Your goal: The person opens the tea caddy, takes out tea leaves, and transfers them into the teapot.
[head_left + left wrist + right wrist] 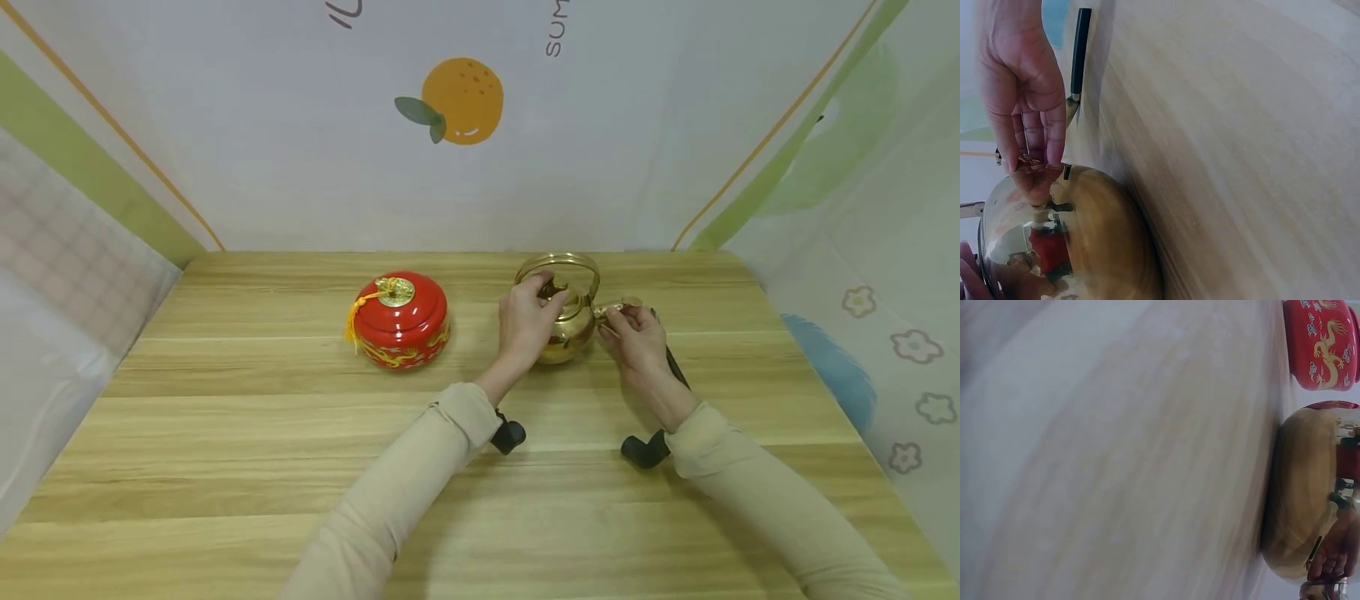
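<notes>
A shiny brass teapot [572, 337] with an upright hoop handle [597, 279] stands toward the table's back edge, its spout pointing right. My left hand [528, 321] reaches over its top and pinches the dark knob [551, 292] of the lid [574, 302], which sits on the pot. On the other side, my right hand [637, 346] pinches the spout between thumb and fingers. In the left wrist view, fingertips of the right hand [1029, 94] meet the pot's side, where most of the spout is hidden. The polished body [1300, 494] mirrors hands and table.
A red lidded jar [401, 329] with gold dragons and a yellow tassel stands left of the teapot. Beside the right hand lies a utensil with a black handle [1080, 53]; its metal end is mostly hidden. Black devices [510, 435] sit by both wrists. A printed curtain [600, 167] rises behind.
</notes>
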A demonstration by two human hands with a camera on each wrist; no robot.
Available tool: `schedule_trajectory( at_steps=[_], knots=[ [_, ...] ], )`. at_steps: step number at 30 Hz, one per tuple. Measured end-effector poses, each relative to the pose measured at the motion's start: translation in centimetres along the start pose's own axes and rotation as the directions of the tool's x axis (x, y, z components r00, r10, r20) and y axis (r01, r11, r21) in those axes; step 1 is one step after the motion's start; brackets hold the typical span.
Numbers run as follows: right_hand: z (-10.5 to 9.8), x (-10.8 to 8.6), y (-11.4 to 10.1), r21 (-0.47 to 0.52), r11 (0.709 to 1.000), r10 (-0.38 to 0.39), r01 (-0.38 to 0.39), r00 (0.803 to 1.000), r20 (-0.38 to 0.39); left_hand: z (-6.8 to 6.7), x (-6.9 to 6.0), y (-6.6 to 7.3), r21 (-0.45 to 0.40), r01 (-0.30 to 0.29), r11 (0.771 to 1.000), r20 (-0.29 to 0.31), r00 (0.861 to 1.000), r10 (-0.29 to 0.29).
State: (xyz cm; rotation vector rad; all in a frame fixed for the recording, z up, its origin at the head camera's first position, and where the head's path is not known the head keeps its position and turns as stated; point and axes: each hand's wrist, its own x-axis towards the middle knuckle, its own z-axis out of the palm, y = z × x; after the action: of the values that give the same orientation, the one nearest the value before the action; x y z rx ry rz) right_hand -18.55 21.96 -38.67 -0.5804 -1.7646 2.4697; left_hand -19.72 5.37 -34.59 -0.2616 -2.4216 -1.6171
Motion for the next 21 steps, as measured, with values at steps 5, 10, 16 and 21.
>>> schedule_trajectory(
  at_steps=[5,10,16,21],
  knots=[
    [-0.02,0.01,0.02,-0.005,1.0,-0.007,0.007,1.0,0.01,0.05,0.17,0.08,0.022,0.009,1.0,-0.023,1.0,-0.008],
    [-0.04,0.02,0.02,-0.008,1.0,-0.018,0.018,1.0,0.01,0.16,0.16,0.07,0.016,0.011,1.0,-0.038,0.999,-0.01],
    [0.0,0.01,0.03,0.0,1.0,-0.025,0.025,1.0,0.005,0.13,0.0,-0.08,-0.01,-0.017,1.0,-0.042,0.999,0.016],
    [0.02,-0.02,0.04,0.002,1.0,-0.027,0.027,1.0,-0.005,0.12,-0.09,-0.25,-0.024,-0.052,0.998,-0.055,0.997,0.051]
  ],
)
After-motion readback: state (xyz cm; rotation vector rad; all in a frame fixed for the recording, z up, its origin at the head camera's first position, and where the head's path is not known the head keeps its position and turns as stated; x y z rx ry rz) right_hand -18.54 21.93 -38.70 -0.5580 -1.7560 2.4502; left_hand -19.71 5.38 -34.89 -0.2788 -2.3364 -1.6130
